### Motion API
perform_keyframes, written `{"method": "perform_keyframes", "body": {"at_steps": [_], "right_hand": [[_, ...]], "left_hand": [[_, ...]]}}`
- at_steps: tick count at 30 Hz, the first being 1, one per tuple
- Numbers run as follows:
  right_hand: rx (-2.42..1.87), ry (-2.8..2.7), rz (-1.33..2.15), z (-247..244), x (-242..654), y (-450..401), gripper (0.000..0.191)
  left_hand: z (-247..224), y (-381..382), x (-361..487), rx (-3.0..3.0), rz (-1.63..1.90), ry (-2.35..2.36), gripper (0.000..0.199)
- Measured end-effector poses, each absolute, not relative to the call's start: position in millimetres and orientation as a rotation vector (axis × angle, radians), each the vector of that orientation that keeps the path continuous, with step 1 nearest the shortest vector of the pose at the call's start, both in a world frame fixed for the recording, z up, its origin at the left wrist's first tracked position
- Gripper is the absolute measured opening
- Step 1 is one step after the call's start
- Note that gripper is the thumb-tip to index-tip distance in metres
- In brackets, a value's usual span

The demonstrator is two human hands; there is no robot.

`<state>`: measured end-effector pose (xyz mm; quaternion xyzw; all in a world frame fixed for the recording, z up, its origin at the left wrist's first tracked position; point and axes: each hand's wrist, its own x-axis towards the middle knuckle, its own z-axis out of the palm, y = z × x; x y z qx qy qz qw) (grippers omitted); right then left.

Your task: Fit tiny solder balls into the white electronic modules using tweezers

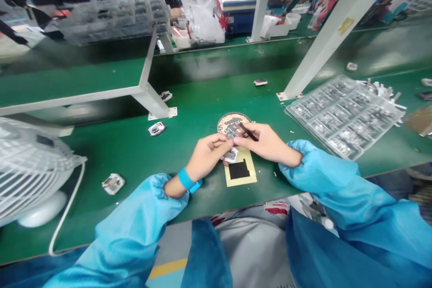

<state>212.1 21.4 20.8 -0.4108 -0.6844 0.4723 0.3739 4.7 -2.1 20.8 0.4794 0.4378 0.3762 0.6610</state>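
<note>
Blue sleeves (131,229) lying nearest. Left hand (204,157) pinching small pale device (231,156), sitting under its fingertips; right hand (265,141) pinching dark slim tool (249,132), fingers closed. Device probably handling light, stiff, fragile; edges looking safest for holding.

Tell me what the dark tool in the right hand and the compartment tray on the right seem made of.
Dark tool: matte and blackish; coated metal or plastic, too small to tell. Compartment tray: probably clear, glossy plastic, as its walls look see-through and catch pale glints.
</note>
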Motion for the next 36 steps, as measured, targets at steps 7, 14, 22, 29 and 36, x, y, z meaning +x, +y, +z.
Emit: {"method": "perform_keyframes", "body": {"at_steps": [7, 14, 22, 29, 36], "right_hand": [[-1.037, -1.523, 1.304, 34.0, 219.3, 22.2, 0.036], [-1.062, -1.570, 1.499, 36.9, 213.2, 16.6, 0.030], [-0.992, -1.245, 1.627, 37.0, 208.6, 9.1, 0.033], [-1.046, -1.361, 1.661, 36.3, 207.7, 7.6, 0.028], [-1.112, -1.400, 1.529, 30.7, 203.7, 8.9, 0.033]], "left_hand": [[30.1, 11.6, -14.2, 1.125, 0.930, 1.035, 0.038], [25.3, 6.5, -13.8, 1.199, 1.034, 0.946, 0.039], [18.6, 3.0, -1.8, 1.200, 1.147, 1.007, 0.039], [12.1, 6.3, -2.5, 1.185, 1.098, 1.012, 0.046], [15.7, -3.0, 1.8, 1.278, 1.106, 0.981, 0.060]]}}
